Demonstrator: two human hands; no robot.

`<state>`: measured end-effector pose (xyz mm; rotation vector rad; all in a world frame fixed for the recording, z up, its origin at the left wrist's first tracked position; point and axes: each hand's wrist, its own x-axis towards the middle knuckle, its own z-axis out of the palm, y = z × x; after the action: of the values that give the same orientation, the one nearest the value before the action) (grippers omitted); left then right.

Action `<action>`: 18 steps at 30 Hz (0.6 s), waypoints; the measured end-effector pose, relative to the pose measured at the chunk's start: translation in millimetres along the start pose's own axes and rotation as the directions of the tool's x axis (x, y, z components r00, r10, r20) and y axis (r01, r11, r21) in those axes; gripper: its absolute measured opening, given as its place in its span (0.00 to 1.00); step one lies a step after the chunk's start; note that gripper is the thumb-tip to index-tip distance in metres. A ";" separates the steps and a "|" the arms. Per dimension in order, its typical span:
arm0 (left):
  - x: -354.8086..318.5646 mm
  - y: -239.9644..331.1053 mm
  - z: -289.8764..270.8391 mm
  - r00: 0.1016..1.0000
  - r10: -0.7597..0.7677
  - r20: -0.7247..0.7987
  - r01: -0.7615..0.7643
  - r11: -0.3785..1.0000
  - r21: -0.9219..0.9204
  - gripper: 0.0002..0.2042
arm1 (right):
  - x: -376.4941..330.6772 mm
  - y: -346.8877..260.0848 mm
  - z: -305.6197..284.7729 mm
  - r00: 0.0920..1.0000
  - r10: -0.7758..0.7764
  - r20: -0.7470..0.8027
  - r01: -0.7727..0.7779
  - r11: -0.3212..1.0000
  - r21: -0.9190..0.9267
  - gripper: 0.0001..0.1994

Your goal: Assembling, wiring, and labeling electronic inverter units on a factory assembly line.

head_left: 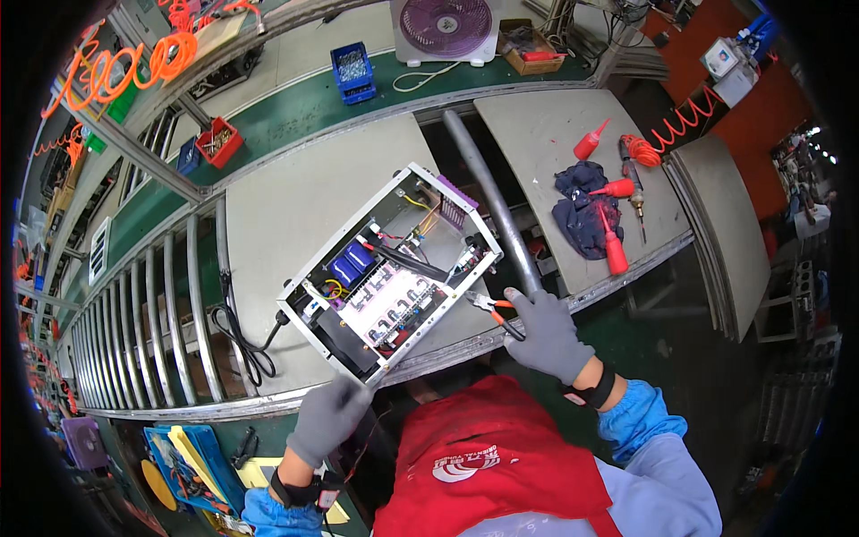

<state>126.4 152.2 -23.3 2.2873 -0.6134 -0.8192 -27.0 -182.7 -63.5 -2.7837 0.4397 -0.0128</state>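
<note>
- The open metal case (391, 268) lies tilted on the grey work table (295, 215); inside it sit blue blocks, a white circuit board with dark parts, yellow, red and black wires, and a purple part at its far corner.
- A black cable (240, 336) runs from the case's left end and loops down over the table's edge.
- Beyond the case, a red bin (218, 141) holds small brownish parts, and a blue bin (352, 72) holds small metal pieces; what kind, I cannot tell.
- Further back past the case stands a white fan with purple blades (445, 29), and beside it a brown box (531, 49) with a red thing in it.
- The left hand (327, 419), in a grey glove, is at the case's near corner, fingers curled and touching the corner edge.
- The right hand (548, 333), also gloved, is just right of the case's near side, closed around the orange-handled pliers (494, 311).
- The pliers' tip points at the case's long near edge, very close to it; whether it touches, I cannot tell.
- To the right of the case, on the next table, lie a dark blue rag (580, 210), red squeeze bottles (613, 237) and a screwdriver tool (633, 179).
</note>
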 end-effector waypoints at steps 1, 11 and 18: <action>10.8 25.3 -11.1 0.993 -0.091 0.070 0.100 0.987 -0.128 0.13 | 4.0 0.0 3.2 0.999 0.034 -0.001 -0.034 0.999 -0.017 0.35; 160.8 94.3 32.9 0.972 0.230 -0.042 -0.232 0.971 -0.059 0.20 | 41.5 1.5 1.5 0.995 0.096 0.028 -0.097 0.995 0.021 0.34; 201.1 102.4 62.0 0.951 0.297 0.086 -0.296 0.955 -0.023 0.15 | 54.8 5.4 2.1 0.993 0.067 0.101 -0.071 0.997 0.031 0.29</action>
<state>203.2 -63.8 -70.0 2.0890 -0.9645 -0.7756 23.7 -203.4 -69.4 -2.7194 0.5052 0.1327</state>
